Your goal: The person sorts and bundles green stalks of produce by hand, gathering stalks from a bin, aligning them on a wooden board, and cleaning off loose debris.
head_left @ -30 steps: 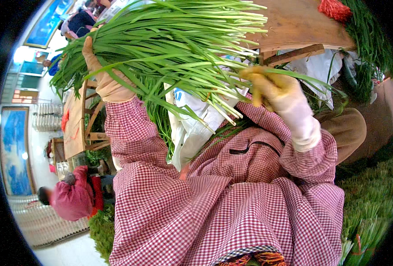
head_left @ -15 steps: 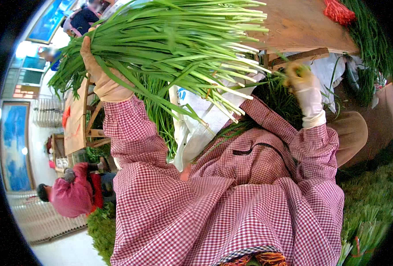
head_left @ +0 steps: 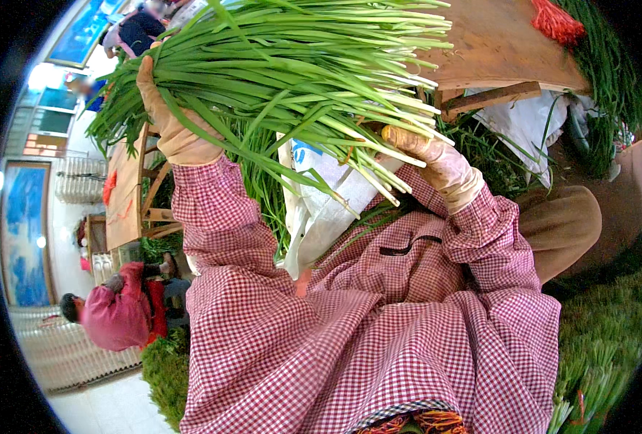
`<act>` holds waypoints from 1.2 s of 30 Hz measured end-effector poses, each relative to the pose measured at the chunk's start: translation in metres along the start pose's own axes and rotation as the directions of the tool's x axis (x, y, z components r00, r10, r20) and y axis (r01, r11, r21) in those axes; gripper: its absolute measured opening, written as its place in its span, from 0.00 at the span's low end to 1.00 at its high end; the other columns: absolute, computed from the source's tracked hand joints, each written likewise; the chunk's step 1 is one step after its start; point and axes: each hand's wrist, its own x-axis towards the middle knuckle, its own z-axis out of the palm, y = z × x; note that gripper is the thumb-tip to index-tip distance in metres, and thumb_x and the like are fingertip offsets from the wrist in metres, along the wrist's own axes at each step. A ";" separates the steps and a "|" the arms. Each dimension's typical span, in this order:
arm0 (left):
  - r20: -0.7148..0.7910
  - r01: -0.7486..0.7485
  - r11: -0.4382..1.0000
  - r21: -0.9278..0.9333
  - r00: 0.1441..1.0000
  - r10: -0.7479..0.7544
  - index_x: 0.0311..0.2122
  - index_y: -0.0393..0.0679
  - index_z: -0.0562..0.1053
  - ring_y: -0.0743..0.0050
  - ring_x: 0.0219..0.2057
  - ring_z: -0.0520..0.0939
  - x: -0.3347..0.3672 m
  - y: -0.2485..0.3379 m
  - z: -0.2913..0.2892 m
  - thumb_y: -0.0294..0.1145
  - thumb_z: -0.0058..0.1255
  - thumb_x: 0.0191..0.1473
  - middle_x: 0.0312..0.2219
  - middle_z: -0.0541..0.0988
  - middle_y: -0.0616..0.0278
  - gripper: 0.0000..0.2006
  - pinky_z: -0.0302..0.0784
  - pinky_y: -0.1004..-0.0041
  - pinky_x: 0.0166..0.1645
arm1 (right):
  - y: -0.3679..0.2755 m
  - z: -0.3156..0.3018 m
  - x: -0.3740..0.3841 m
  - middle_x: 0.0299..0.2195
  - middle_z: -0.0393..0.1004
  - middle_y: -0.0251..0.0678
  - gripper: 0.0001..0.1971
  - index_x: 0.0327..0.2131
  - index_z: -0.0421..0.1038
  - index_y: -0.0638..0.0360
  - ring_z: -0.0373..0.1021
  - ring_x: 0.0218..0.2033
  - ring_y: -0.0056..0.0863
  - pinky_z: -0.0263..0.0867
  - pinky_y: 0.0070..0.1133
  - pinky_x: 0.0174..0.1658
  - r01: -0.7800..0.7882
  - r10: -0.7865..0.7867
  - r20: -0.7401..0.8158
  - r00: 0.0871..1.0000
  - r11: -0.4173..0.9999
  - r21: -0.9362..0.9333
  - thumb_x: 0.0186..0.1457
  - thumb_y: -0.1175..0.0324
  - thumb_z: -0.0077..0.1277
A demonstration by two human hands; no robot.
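Observation:
A big bunch of garlic chives (head_left: pixel 277 87), green leaves to the left and pale stem ends to the right, is held up across the upper view. My left hand (head_left: pixel 183 134), in a pale glove, is closed around its leafy side. At the stem ends is my right hand (head_left: pixel 444 159), in a stained pale glove. Its thumb shows and its fingers curl in among the lower stems, partly covered by them; what they pinch is hidden. Several stems hang loose below the bunch, above a white sack (head_left: pixel 321 210) by my lap.
A wooden table (head_left: pixel 502 43) stands at upper right, with red ties (head_left: pixel 556 22) and more chives (head_left: pixel 618 94) along its edge. Cut greens (head_left: pixel 610 340) cover the floor at lower right. A co-worker in pink (head_left: pixel 122 311) sits at left near a second table (head_left: pixel 127 188).
My right hand has come left from beside the table to the stem ends, its fingers now among the lower stems. The bunch in my left hand has shifted slightly right.

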 end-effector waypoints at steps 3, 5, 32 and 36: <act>-0.024 -0.105 0.986 0.131 0.994 0.108 0.38 0.43 0.73 0.65 0.38 0.78 -0.006 -0.001 0.010 0.33 0.45 0.51 0.37 0.77 0.59 0.10 0.75 0.64 0.43 | -0.006 0.011 0.000 0.42 0.71 0.35 0.20 0.46 0.67 0.61 0.68 0.41 0.24 0.63 0.22 0.47 0.009 -0.009 0.038 0.999 1.000 0.003 0.50 0.64 0.53; -0.058 -0.171 0.965 0.198 0.981 0.185 0.39 0.43 0.72 0.65 0.38 0.78 -0.008 -0.010 0.013 0.34 0.45 0.51 0.38 0.77 0.59 0.11 0.76 0.64 0.43 | -0.004 0.015 0.005 0.40 0.72 0.35 0.19 0.46 0.66 0.61 0.68 0.40 0.24 0.64 0.23 0.45 0.131 -0.128 0.098 0.987 0.991 -0.031 0.50 0.64 0.53; -0.122 -0.103 0.953 0.285 0.982 0.143 0.39 0.44 0.71 0.63 0.36 0.77 0.016 0.020 -0.014 0.40 0.44 0.52 0.37 0.76 0.59 0.14 0.74 0.64 0.42 | -0.038 -0.133 -0.103 0.18 0.62 0.24 0.11 0.37 0.67 0.62 0.58 0.17 0.12 0.56 0.10 0.21 0.412 -0.316 -0.831 0.459 0.904 -0.116 0.56 0.65 0.44; 0.054 -0.105 0.972 0.211 0.994 0.096 0.43 0.43 0.70 0.59 0.41 0.75 0.007 0.032 -0.030 0.42 0.44 0.51 0.41 0.74 0.56 0.17 0.71 0.59 0.47 | -0.037 -0.033 -0.085 0.12 0.59 0.22 0.20 0.41 0.68 0.62 0.51 0.11 0.09 0.46 0.11 0.14 -0.026 -0.099 -0.312 0.945 0.927 -0.374 0.53 0.55 0.46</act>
